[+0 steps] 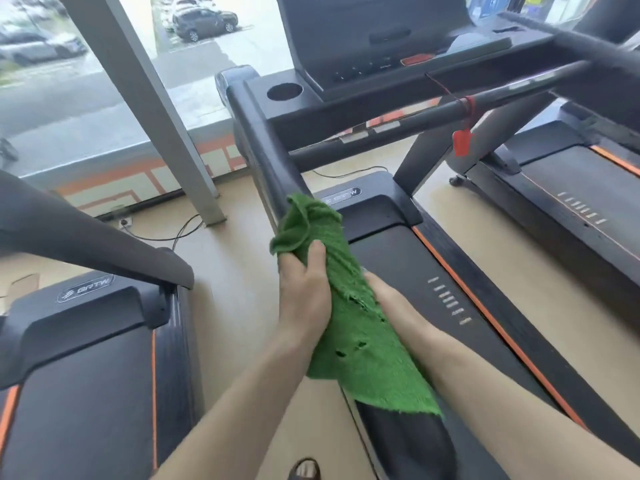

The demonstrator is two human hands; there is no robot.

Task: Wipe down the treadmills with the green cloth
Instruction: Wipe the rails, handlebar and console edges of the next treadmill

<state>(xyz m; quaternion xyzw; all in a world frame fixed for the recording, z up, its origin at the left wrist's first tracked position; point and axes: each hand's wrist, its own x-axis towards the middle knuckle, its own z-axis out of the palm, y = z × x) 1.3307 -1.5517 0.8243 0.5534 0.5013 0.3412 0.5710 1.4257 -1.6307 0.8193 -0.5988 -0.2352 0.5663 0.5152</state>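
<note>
A frayed green cloth with small holes is draped over the left handrail of the middle treadmill. My left hand grips the cloth's bunched upper part around the rail. My right hand lies under the cloth's right side, mostly hidden, so its fingers cannot be made out. The cloth's loose lower end hangs over the rail's black end.
A second treadmill stands at left and a third at right, with tan floor strips between. The console, cup holder and crossbar with a red safety clip lie ahead. A slanted pillar and window are behind.
</note>
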